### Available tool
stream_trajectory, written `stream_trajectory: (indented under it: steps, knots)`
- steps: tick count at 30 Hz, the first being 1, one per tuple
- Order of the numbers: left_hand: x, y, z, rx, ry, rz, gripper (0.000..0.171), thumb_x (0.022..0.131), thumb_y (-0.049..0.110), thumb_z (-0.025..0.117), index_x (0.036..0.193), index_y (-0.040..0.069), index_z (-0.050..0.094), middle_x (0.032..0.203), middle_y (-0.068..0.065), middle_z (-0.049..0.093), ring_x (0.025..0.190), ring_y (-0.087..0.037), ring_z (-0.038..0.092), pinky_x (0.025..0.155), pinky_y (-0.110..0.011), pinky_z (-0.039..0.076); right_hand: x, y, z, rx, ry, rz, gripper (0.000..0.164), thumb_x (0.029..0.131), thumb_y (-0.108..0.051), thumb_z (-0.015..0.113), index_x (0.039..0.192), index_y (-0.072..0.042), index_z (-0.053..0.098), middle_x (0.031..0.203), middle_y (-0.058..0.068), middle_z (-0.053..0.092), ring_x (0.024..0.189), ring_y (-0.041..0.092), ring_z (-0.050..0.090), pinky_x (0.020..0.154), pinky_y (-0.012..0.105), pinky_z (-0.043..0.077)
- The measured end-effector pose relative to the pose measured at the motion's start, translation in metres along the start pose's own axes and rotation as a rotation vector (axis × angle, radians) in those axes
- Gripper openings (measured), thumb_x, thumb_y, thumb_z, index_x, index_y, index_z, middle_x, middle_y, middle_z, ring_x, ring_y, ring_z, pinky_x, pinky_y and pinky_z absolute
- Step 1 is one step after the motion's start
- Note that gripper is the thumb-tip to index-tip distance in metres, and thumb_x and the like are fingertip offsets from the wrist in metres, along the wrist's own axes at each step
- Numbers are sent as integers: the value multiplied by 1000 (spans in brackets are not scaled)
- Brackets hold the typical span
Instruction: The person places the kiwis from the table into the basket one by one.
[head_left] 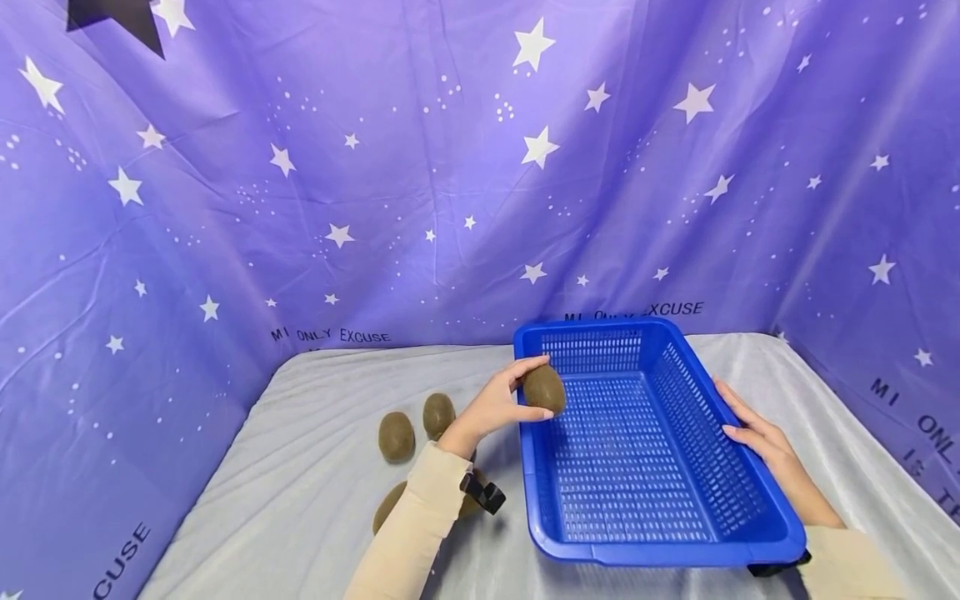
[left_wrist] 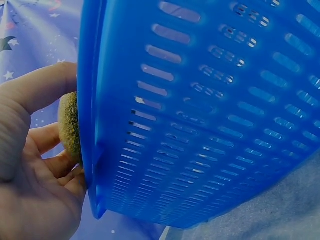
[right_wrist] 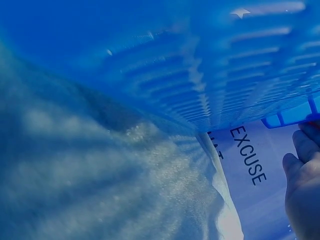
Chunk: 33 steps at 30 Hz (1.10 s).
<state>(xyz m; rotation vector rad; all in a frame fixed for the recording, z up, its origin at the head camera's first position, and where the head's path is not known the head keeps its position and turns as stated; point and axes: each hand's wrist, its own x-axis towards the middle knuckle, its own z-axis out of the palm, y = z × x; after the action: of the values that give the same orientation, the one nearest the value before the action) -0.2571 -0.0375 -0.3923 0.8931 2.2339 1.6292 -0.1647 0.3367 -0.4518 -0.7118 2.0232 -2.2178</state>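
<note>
Kiwi (head_left: 543, 390) sits at the left rim of the blue basket (head_left: 667, 552), pinched by thumb and fingers of the left grip (head_left: 491, 404); its rounded sides could slip, dropping it outside; the right grip (head_left: 776, 450) holds the opposite rim, where an uneven tug might tip the basket.

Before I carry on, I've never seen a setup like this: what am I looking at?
There is no machine here, just a person's two bare hands. The widest picture comes from a camera on the head; the other two come from one camera on each wrist. The left hand holds a kiwi at the left rim of a blue basket; the right hand touches its right rim. More kiwis lie on the pale cloth, some partly hidden by the left sleeve.
</note>
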Motion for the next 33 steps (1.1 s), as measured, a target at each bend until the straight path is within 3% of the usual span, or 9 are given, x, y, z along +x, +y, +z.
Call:
stream_trajectory:
  steps: [5,9,13,18,25,30,33]
  knots:
    - [5,-18,0,7,15,24,76,77,5,75,143,8,38,145,-5,42,134,-19,37,111,-30,27,0,2,0,5,4,-23,54,101,2,21,150,-6,0,158,-11,4,127,-5,38,89,22,49]
    - [3,-16,-2,13,12,25,77,77,7,76,144,8,38,144,-5,43,133,-20,38,111,-30,28,-1,2,1,17,9,-3,54,102,0,21,151,-9,0,158,-13,5,126,-4,40,88,24,50]
    - [-3,-14,-7,50,25,39,76,78,8,75,144,9,37,143,-8,44,132,-25,39,111,-33,28,-2,2,0,107,-27,-1,55,101,1,19,151,-11,-2,155,-16,15,123,4,47,86,31,52]
    - [-18,-14,-23,106,39,91,77,77,8,76,143,2,36,142,-14,45,131,-28,40,111,-37,28,-2,2,1,89,-24,12,55,101,0,19,151,-12,-1,154,-17,16,124,4,46,88,30,51]
    - [-49,-17,-56,185,68,131,74,78,7,75,142,2,39,140,-16,46,130,-32,41,110,-40,30,0,0,2,58,-8,30,55,102,-2,21,151,-13,0,153,-19,19,123,3,47,88,29,51]
    - [-69,-19,-76,232,118,100,73,77,5,76,141,2,40,139,-15,47,129,-30,42,109,-43,30,-1,-1,0,107,-26,34,56,102,-2,20,152,-15,-2,149,-19,25,120,7,51,86,34,52]
    - [-79,-21,-84,237,175,79,71,76,3,76,138,0,42,139,-17,47,130,-31,41,109,-46,29,-1,-1,0,85,-17,28,56,102,-2,21,151,-14,-2,151,-19,21,122,4,48,87,31,52]
